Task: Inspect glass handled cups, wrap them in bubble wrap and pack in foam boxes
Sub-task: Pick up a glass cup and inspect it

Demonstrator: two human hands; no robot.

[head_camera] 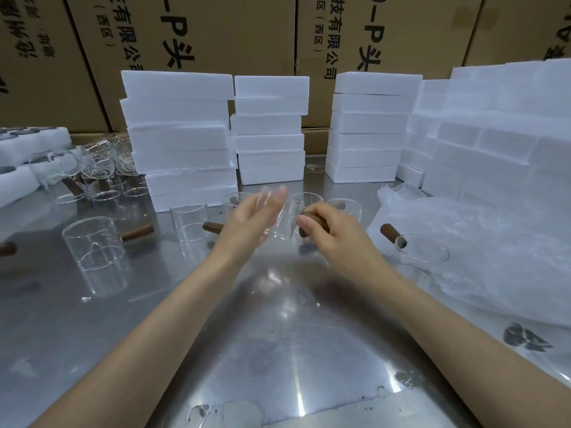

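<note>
A glass cup (285, 217) is held above the middle of the steel table (278, 350) — its brown handle (313, 223) is gripped by the right hand (333, 233), while the left hand (253, 217) is laid flat and open-fingered against the glass wall (blurred, so the rim is hard to make out). Open table is left near the forearms; the far edge is walled by foam boxes (268, 131), the right side is covered by bubble wrap (482, 273) bearing another cup (423, 251), and the left cups (92, 245) are partly cut off.
</note>
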